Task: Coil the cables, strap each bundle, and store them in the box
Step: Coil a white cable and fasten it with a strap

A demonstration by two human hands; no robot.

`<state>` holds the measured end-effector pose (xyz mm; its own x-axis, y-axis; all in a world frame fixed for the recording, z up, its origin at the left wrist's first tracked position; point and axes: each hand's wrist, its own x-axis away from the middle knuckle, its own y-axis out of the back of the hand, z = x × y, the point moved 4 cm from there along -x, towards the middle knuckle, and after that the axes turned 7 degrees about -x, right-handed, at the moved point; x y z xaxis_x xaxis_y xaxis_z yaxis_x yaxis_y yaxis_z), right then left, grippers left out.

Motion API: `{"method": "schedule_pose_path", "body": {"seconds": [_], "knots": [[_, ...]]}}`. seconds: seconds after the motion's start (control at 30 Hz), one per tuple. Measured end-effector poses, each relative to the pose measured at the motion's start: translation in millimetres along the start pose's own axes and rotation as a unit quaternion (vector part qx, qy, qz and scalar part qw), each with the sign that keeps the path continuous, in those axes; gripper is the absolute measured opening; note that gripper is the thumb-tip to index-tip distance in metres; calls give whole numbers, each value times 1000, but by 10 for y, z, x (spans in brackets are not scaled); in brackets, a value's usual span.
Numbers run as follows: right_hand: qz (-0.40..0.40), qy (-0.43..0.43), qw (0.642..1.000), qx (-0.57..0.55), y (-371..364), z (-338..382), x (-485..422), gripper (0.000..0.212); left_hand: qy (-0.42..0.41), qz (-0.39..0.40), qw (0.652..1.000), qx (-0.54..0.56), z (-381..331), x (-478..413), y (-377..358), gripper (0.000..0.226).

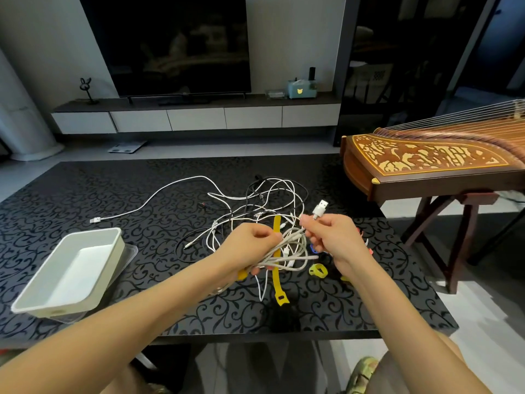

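My left hand (250,245) grips a coiled white cable bundle (292,251) above the black patterned table (85,194). My right hand (329,237) pinches that cable just below its USB plug (320,209), which points up. A tangle of white and black cables (255,206) lies behind my hands, one white cable (142,207) trailing left. A long yellow strap (277,268) lies flat under the bundle, and a looped yellow strap (317,271) sits to its right. The white box (45,297) stands open at the left.
More coloured straps, partly hidden, lie under my right hand. A wooden zither (431,163) on a stand borders the table's right side. A clear lid (129,254) sits under the box. A TV cabinet (199,118) stands beyond the table.
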<state>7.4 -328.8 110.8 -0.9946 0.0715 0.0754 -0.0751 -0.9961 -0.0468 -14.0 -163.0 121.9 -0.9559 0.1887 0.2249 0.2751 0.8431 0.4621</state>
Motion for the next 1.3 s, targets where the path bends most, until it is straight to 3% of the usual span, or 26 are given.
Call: {"method": "schedule_pose_path", "body": {"seconds": [0.1, 0.23, 0.33, 0.37, 0.47, 0.57, 0.73, 0.87, 0.93, 1.07, 1.2, 1.3], "knots": [[12, -68, 997, -24, 13, -83, 23, 28, -22, -2, 1000, -8, -27, 15, 0, 25], [-10, -68, 997, -39, 79, -242, 148, 31, -17, -27, 999, 36, -15, -19, 31, 23], [-88, 103, 990, 38, 119, -413, 428, 13, 5, -38, 996, 77, 17, -83, 88, 22], [-102, 193, 971, 92, 118, -422, 533, 7, 14, -37, 995, 87, 31, -101, 102, 22], [-53, 401, 884, 234, 51, -421, 708, 21, 34, -25, 991, 126, 49, -147, 120, 21], [7, 459, 818, 347, -85, -453, 688, 33, 35, -10, 987, 158, 14, -145, 104, 20], [11, 505, 789, 350, -199, -426, 608, 18, 44, -6, 979, 198, -1, -112, 66, 25], [67, 480, 807, 337, -125, -441, 613, 33, 69, -6, 970, 233, 38, -112, 103, 26], [76, 470, 795, 375, -102, -451, 624, 45, 81, 2, 964, 253, 44, -119, 108, 26], [58, 482, 803, 345, -117, -377, 597, 26, 91, 31, 959, 265, 13, -96, 60, 25], [7, 475, 835, 280, -30, -102, 580, 20, -3, -59, 993, 102, -21, -39, 106, 23], [-10, 475, 829, 295, -33, 103, 596, 23, -112, -177, 975, -72, -75, -49, 130, 25]]}}
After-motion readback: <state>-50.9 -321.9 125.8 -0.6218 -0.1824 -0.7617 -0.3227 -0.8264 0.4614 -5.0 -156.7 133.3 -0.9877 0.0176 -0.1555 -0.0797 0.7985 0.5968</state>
